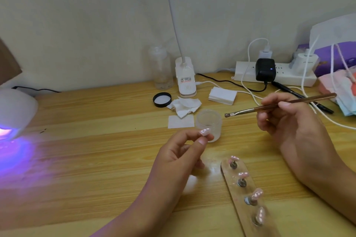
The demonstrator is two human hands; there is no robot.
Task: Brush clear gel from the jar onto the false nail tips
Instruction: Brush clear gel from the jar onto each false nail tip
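L hand (181, 152) raised, thumb + index pinching nail tip (205, 132); R hand (289, 119) holds brush (248, 110) pen-style, fingers curled

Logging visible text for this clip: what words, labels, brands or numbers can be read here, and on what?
Nothing reads clearly.
The sticker on the lamp base: black and red print, too small to read.
The white charger in the power strip: faint grey lettering, blurred.
The jar, brush and black lid: no text visible.
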